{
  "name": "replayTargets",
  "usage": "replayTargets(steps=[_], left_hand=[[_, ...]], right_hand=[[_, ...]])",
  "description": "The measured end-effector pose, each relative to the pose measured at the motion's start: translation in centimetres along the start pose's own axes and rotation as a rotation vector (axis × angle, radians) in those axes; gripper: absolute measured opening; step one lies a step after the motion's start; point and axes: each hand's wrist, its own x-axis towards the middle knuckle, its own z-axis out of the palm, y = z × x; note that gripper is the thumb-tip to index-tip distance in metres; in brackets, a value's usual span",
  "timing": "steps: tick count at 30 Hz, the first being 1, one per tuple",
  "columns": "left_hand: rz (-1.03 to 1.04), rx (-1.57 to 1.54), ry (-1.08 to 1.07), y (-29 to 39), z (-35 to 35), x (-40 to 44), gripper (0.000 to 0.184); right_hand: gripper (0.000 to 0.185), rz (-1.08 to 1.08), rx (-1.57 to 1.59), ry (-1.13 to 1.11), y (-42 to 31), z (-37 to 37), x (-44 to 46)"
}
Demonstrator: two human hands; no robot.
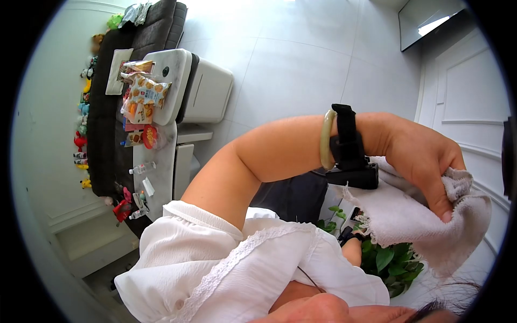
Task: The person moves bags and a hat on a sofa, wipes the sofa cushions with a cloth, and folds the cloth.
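Observation:
My left hand (425, 164) reaches across to the right side of the head view, closed on a bunched pale cloth (404, 215). The cloth has frayed edges and hangs in folds below the fingers. A light bangle (327, 140) and a black strap with a black device (353, 175) are round my left wrist. Of my right arm, a short piece of forearm (353, 251) with a black strap shows under the cloth, beside a green leafy plant (385, 258). The fingers of my right hand are hidden, so what they hold cannot be seen.
At the left, a table (168, 113) carries snack packets (148, 91), a red-lidded tub (149, 137) and clear bottles (142, 168). Behind it stands a dark sofa (105, 145) lined with soft toys. A white bin-like box (207, 91) is beside the table. White panelling (468, 86) is at the right.

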Motion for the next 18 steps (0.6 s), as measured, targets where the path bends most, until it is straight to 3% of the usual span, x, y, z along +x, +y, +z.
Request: replayTargets(steps=[10, 18], left_hand=[[0.073, 0.086, -0.026, -0.1, -0.8, 0.6, 0.021], [0.05, -0.041, 0.007, 1.7, 0.0, 0.5, 0.016]], right_hand=[[0.021, -0.105, 0.003, 0.084, -3.0, -1.7, 1.2], [0.022, -0.349, -0.204, 0.222, 4.6, 2.0, -3.4]])
